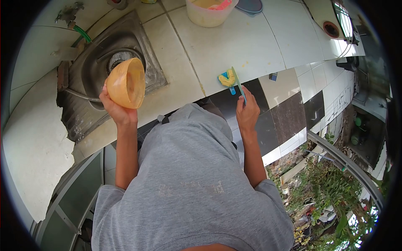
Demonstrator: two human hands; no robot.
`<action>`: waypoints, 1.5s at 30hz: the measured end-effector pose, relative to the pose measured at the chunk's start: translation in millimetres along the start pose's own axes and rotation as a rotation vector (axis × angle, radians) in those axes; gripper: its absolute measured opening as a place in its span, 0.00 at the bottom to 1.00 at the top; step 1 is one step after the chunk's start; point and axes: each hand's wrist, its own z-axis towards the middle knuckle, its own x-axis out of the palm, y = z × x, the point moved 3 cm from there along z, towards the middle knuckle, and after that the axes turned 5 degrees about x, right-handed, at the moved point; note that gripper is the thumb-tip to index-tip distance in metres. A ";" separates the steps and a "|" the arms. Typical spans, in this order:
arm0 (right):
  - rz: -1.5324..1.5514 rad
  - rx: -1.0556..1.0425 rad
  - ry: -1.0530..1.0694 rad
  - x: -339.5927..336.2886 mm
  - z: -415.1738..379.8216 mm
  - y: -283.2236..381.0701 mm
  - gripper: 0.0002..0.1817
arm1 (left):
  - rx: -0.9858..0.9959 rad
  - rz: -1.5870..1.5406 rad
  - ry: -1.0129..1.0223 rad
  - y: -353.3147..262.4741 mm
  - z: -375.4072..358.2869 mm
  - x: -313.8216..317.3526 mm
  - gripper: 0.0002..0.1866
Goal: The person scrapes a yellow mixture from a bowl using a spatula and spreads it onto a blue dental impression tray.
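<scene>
Head view, looking down over a grey shirt point(188, 188): the left hand point(117, 109) has its fingers wrapped around an orange bowl point(126, 83), held tilted above the steel sink point(90, 75) at left. At right, the right hand point(247, 112) grips a green knife point(238, 83) beside a yellow piece point(227, 78) on the white counter point(234, 46). Farther off stands a plastic tub point(208, 12).

one orange bowl point(126, 83), one knife point(238, 85), one tub point(208, 12)

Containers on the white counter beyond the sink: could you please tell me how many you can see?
1: a pale plastic tub at the counter's far edge, partly cut off; more may lie out of view.
</scene>
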 end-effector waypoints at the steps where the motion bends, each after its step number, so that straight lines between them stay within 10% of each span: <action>1: -0.007 0.010 0.008 -0.1 -0.9 0.2 0.20 | -0.001 0.002 0.001 0.4 0.2 -1.7 0.18; 45: 0.004 -0.030 0.025 -30.0 -5.0 2.8 0.22 | -0.073 -0.006 -0.031 11.4 -4.0 -0.3 0.17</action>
